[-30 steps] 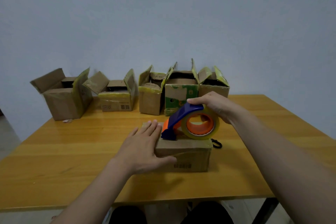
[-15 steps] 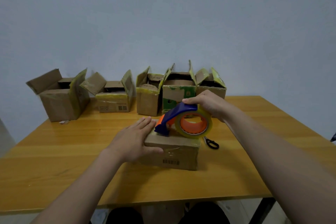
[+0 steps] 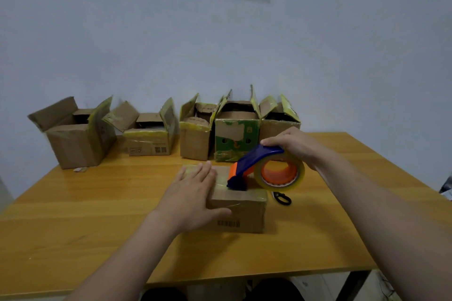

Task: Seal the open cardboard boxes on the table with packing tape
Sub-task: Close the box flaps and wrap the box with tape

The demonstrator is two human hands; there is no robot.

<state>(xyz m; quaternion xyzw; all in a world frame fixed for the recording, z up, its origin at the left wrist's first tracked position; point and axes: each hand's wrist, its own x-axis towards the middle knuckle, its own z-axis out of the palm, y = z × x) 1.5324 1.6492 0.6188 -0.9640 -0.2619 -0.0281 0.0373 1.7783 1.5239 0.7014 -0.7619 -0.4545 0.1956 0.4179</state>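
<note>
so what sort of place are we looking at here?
Likely a plain office or spare room set up as a makeshift packing spot, not a warehouse: one wooden table against a pale wall, a row of worn open cardboard boxes, and a handheld tape dispenser.

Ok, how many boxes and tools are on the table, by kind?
Open cardboard boxes: 5
Closed cardboard box: 1
Tape dispenser: 1
Scissors: 1
Total: 8
</note>
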